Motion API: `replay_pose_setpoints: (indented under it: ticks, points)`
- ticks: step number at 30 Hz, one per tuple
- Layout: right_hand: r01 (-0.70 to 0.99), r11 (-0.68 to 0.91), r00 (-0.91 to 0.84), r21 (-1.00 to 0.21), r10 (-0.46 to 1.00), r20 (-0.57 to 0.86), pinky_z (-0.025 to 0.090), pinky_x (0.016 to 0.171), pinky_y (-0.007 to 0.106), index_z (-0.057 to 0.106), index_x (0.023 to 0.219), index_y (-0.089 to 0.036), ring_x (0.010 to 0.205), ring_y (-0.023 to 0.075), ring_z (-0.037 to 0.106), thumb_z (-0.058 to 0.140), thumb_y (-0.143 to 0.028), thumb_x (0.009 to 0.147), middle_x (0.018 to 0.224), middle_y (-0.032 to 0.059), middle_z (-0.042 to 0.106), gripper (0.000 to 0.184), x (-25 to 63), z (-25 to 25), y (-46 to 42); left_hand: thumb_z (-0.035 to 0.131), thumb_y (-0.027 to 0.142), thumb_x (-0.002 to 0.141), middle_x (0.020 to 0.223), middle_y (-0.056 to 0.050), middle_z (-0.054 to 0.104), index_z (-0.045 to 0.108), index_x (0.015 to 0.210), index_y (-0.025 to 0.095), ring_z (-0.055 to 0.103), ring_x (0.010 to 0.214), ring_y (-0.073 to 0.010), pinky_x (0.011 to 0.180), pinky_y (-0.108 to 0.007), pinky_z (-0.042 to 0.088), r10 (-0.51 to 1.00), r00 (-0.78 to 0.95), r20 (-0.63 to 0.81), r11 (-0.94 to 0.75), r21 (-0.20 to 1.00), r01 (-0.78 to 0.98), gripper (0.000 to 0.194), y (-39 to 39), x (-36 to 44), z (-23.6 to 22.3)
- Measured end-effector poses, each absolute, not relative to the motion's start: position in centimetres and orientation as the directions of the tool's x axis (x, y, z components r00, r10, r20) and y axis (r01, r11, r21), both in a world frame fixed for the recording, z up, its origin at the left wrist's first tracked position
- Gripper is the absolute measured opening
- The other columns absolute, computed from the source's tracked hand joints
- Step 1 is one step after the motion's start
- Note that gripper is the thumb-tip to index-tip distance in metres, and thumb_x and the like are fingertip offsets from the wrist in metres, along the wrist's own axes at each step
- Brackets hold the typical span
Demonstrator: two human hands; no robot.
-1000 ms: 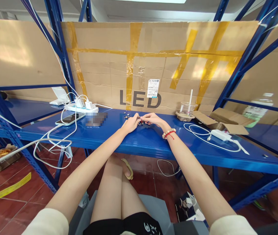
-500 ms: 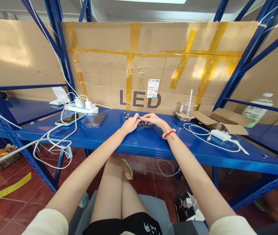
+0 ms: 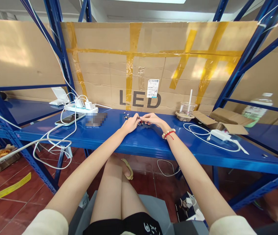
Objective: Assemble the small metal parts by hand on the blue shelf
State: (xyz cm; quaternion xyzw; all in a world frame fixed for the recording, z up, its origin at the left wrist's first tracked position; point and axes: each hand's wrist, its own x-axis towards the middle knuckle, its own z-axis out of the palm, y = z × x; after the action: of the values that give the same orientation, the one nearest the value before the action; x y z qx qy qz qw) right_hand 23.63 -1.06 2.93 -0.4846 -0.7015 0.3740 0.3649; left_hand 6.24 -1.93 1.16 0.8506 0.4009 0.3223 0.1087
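Over the middle of the blue shelf table [image 3: 139,143], my left hand [image 3: 131,124] and my right hand [image 3: 153,119] meet with their fingertips pinched together. Whatever lies between the fingers is too small and too covered to name; a little dark and pale stuff shows just under them. Several tiny dark and shiny pieces [image 3: 126,116] lie on the table right behind my left hand. A beaded bracelet and a red cord [image 3: 169,133] circle my right wrist.
Left of my hands are a phone [image 3: 70,119], a power strip [image 3: 82,108] with chargers, and looping white cables. To the right stand a plastic cup [image 3: 187,109], an opened cardboard box [image 3: 227,119] and a white adapter [image 3: 220,134]. Behind rises a taped cardboard sheet [image 3: 99,78].
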Motion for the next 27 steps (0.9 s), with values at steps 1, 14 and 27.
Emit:
replay_pose_setpoints:
  ticks: [1,14,27]
  points:
    - [0.405,0.258,-0.266,-0.877,0.951,0.156,0.031,0.043,0.017,0.068,0.074,-0.013,0.056,0.0067,0.044,0.073,-0.053,0.054,0.068,0.0033,0.058,0.045,23.62,2.96,-1.12,0.034,0.033,0.089,0.083,-0.004,0.066,0.044,0.094,0.022,0.062,0.080,-0.0193,0.070,-0.029,0.045,0.752,0.471,0.461,-0.655,0.443,0.613,0.016,-1.93,6.24,1.16]
    - [0.401,0.287,-0.287,-0.870,0.941,0.179,0.030,0.045,0.019,0.067,0.071,-0.013,0.054,0.0067,0.044,0.071,-0.053,0.055,0.061,0.0016,0.057,0.043,23.68,2.76,-1.04,0.034,0.034,0.089,0.083,-0.004,0.065,0.043,0.094,0.022,0.062,0.080,-0.0186,0.070,-0.029,0.045,0.756,0.465,0.460,-0.648,0.430,0.629,0.016,-1.50,6.29,0.86]
    - [0.411,0.280,-0.281,-0.868,0.944,0.172,0.030,0.045,0.019,0.068,0.073,-0.013,0.055,0.0071,0.043,0.071,-0.053,0.056,0.060,0.0011,0.055,0.043,23.67,2.84,-1.15,0.034,0.033,0.089,0.084,-0.004,0.066,0.044,0.094,0.022,0.062,0.080,-0.0191,0.070,-0.030,0.046,0.750,0.469,0.467,-0.656,0.434,0.617,0.016,-1.47,6.27,0.87]
